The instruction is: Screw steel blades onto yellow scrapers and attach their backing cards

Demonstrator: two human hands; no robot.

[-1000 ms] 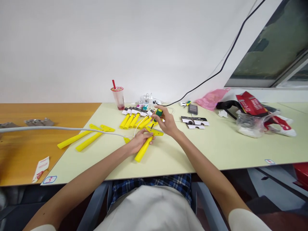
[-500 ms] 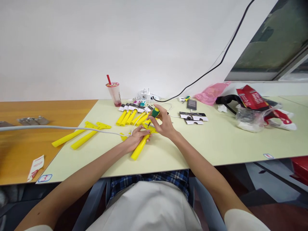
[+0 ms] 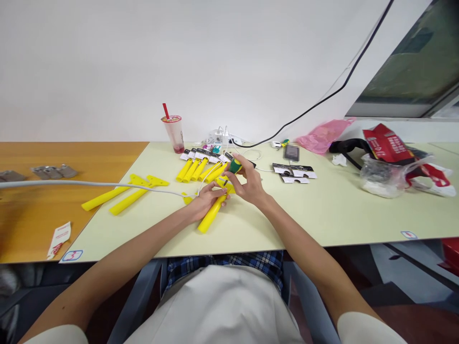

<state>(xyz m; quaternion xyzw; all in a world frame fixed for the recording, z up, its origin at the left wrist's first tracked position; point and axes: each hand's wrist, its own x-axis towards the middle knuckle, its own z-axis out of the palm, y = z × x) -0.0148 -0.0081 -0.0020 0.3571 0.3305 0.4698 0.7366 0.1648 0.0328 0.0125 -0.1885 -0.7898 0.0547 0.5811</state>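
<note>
My right hand (image 3: 249,183) grips a screwdriver (image 3: 234,166) by its green-and-yellow handle. Its shaft points down at the flared head of a yellow plastic scraper (image 3: 212,216). That scraper is held in my left hand (image 3: 207,200), fingers wrapped around it where the head meets the round handle. Whether the tip sits on a screw is too small to tell. Partly hidden behind my left hand is another yellow piece (image 3: 187,198). Two more yellow scrapers (image 3: 131,200) lie to the left. Beyond my hands, several yellow handles (image 3: 195,171) lie in a row with black-and-white cards at their far ends.
A white cable (image 3: 107,184) crosses in front from the left. A drink cup (image 3: 174,134), power strip (image 3: 222,137) and phone (image 3: 291,153) are at the back. Loose cards (image 3: 296,173), a pink bag (image 3: 322,136) and red packaging (image 3: 389,143) lie on the right. Grey clips (image 3: 53,171) sit far left.
The view has shifted slightly, so the whole scene sits a little to the right and higher. Both hands keep their hold on the scraper and the screwdriver.
</note>
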